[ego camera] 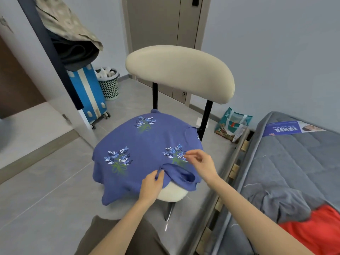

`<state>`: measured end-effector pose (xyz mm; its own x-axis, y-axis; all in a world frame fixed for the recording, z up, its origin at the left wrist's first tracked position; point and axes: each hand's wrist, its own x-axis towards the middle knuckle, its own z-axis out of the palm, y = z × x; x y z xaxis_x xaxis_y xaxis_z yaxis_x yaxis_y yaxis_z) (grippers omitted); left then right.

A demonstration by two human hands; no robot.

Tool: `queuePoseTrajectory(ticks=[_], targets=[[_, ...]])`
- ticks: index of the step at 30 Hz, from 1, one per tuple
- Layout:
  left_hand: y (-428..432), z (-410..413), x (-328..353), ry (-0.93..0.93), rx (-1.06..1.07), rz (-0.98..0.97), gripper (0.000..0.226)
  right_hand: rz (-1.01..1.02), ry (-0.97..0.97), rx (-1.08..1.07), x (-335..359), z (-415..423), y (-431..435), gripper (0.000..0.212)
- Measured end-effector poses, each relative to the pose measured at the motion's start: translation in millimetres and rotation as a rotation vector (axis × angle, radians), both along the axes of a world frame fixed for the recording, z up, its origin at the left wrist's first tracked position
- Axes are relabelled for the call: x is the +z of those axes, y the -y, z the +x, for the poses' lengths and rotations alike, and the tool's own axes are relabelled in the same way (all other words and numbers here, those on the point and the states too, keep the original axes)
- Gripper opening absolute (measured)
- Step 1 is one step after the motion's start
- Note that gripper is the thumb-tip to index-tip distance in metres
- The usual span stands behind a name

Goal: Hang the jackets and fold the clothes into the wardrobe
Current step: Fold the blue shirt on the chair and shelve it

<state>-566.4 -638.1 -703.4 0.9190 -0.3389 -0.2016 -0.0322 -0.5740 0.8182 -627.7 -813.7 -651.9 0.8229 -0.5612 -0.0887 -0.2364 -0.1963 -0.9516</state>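
1. Nearest the camera, below both forearms, is the person's lap in brown trousers (pixel 110 236).
2. The left hand (pixel 151 186) pinches a raised fold of the blue top (pixel 143 142) between thumb and fingers, at the front edge of the chair seat (pixel 173 193).
3. Just right of that grip and a little beyond it, the right hand (pixel 202 164) hovers over the cloth with its fingers loosely bent and holding nothing. Its fingertips are by a leaf print.
4. The blue top lies spread over the seat, away from the grip, and its edges hang down on the left and front.
5. Further right of the grip is a grey mattress (pixel 294 162) with a red garment (pixel 316 234) lying on it.
6. Beyond the grip rises the cream backrest (pixel 180 72).
7. Far right of it, a green bag (pixel 232 124) sits on the floor.
8. Far left of it stand a blue suitcase (pixel 90 94) and a mesh basket (pixel 108 83), with hanging clothes (pixel 70 28) above them.
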Motion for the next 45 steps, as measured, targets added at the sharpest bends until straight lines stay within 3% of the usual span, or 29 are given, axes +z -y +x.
queuePoseTrajectory(ticks=[2,5,8,11,13,15,18,21,27,31,36,38,41,43,45], targets=[[1,8,-2,-0.049,0.045,-0.033,0.039,-0.005,-0.131,0.0,-16,-6,6,0.034],[5,12,-4,-0.116,0.104,-0.094,0.04,-0.153,-0.4,0.17,-44,-26,13,0.051],[7,10,-9,-0.189,0.148,-0.161,0.039,-0.301,-0.486,0.297,-66,-35,12,0.061],[-1,5,-12,-0.292,0.104,-0.23,0.025,-0.278,-0.435,0.157,-74,-33,2,0.043],[-7,1,-19,-0.312,0.013,-0.229,0.045,-0.286,-0.375,0.088,-75,-30,-1,0.025],[-9,-2,-22,-0.275,-0.032,-0.188,0.046,-0.255,-0.272,0.061,-71,-29,-2,0.01],[-5,-2,-14,-0.205,0.107,-0.205,0.011,-0.119,-0.159,0.039,-60,-31,-2,0.015],[-6,2,-7,-0.168,0.162,-0.248,0.026,-0.05,-0.082,-0.007,-56,-35,3,0.012],[-7,11,1,-0.085,0.094,-0.299,0.019,-0.001,-0.017,-0.079,-50,-19,12,0.017],[-1,23,-7,-0.046,0.123,-0.199,0.021,-0.088,-0.04,-0.096,-45,11,22,0.018],[2,31,-11,-0.102,0.158,-0.056,0.01,-0.145,-0.227,-0.081,-58,33,35,0.023],[1,25,-9,0.062,0.119,0.037,0.018,-0.156,-0.307,-0.07,-66,31,36,0.031],[1,13,-5,0.474,-0.187,0.215,0.036,-0.256,-0.374,-0.14,-77,19,34,0.049],[5,7,-8,0.569,-0.46,0.399,0.041,-0.21,-0.38,-0.202,-84,7,30,0.057],[8,4,-16,0.594,-0.564,0.553,0.049,0.005,-0.386,-0.239,-89,-5,24,0.068]])
